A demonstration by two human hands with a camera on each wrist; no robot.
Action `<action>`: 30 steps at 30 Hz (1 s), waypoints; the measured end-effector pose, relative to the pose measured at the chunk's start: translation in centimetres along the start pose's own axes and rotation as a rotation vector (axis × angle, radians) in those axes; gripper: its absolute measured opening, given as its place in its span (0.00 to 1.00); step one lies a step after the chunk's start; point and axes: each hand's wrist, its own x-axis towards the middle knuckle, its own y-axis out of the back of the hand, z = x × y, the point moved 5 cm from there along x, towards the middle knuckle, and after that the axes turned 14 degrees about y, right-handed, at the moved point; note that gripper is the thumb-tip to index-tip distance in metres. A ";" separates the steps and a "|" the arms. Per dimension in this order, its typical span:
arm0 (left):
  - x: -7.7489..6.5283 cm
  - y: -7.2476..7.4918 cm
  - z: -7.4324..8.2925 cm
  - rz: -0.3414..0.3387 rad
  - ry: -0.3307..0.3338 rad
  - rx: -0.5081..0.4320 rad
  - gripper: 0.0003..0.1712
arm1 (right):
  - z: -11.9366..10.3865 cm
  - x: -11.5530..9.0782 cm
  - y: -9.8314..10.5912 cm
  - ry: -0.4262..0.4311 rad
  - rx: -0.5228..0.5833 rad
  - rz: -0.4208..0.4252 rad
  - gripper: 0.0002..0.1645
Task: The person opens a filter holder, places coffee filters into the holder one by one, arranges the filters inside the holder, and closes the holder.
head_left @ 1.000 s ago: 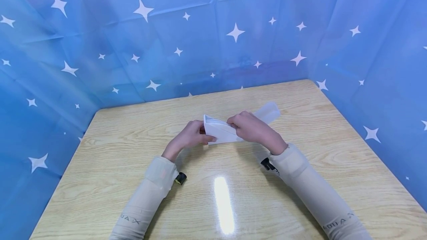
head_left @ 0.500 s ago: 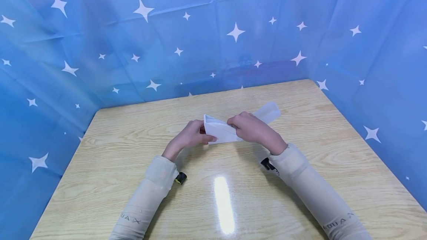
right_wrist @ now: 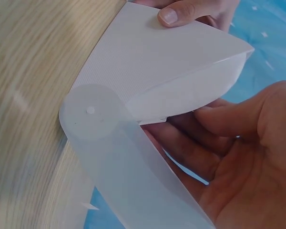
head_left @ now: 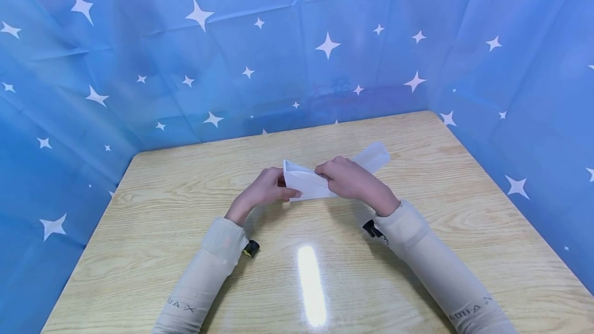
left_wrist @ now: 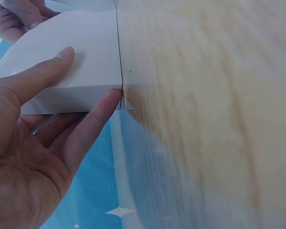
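A white fan deck (head_left: 308, 182), a wedge-shaped bundle of what look like thin leaves, stands on edge on the table. Its left end is held by my left hand (head_left: 266, 187), the thumb on the near face and the fingers behind. My right hand (head_left: 350, 178) pinches its upper edge toward the right; the right wrist view shows the thumb (right_wrist: 233, 117) against a curved white edge, with the other fingers partly hidden behind. A frosted translucent strip (right_wrist: 128, 167) swings out from a round pivot (right_wrist: 90, 110) at the narrow end and reaches past my right hand.
The wood-grain table (head_left: 185, 184) extends around both hands, with a bright light reflection (head_left: 311, 285) nearer the body. A blue curtain (head_left: 260, 45) with white stars borders its back and sides. Black wrist devices (head_left: 252, 248) show at both cuffs.
Several separate leaf edges showed between the hands a second ago; fewer show now, lying closer to the near face. Both hands stay almost in place.
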 end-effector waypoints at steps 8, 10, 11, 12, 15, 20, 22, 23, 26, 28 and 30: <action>0.0 0.0 0.0 -0.003 -0.003 -0.002 0.23 | -0.1 -0.1 0.2 -0.014 0.019 0.008 0.18; 0.1 -0.1 0.0 -0.004 -0.003 -0.003 0.23 | -0.1 -0.1 0.2 -0.015 0.022 0.011 0.18; 0.1 -0.1 0.0 -0.004 -0.003 -0.004 0.23 | -0.1 -0.1 0.3 -0.015 0.023 0.012 0.19; 0.1 -0.1 0.0 -0.004 -0.004 -0.005 0.23 | -0.1 -0.1 0.3 -0.014 0.024 0.014 0.19; 0.1 -0.1 0.0 -0.001 -0.003 -0.003 0.24 | -0.1 -0.2 0.4 -0.019 0.020 0.020 0.21; 0.0 0.0 0.0 0.003 0.001 0.004 0.24 | -0.2 -0.4 0.8 -0.038 0.019 0.021 0.22; 0.0 0.0 0.1 0.002 0.000 0.003 0.24 | -0.3 -0.5 1.1 -0.051 0.016 0.020 0.21; 0.0 0.0 0.0 0.001 -0.001 0.002 0.24 | -0.3 -0.5 1.3 -0.057 0.012 0.022 0.21; 0.1 0.0 0.0 -0.001 -0.006 -0.002 0.24 | -0.4 -0.7 1.8 -0.063 -0.012 0.033 0.20; 0.1 0.0 0.0 -0.001 -0.009 -0.001 0.23 | -0.4 -0.8 2.2 -0.058 -0.033 0.050 0.19; 0.1 0.0 0.0 0.001 -0.011 -0.001 0.23 | -0.4 -1.0 2.6 -0.051 -0.045 0.069 0.18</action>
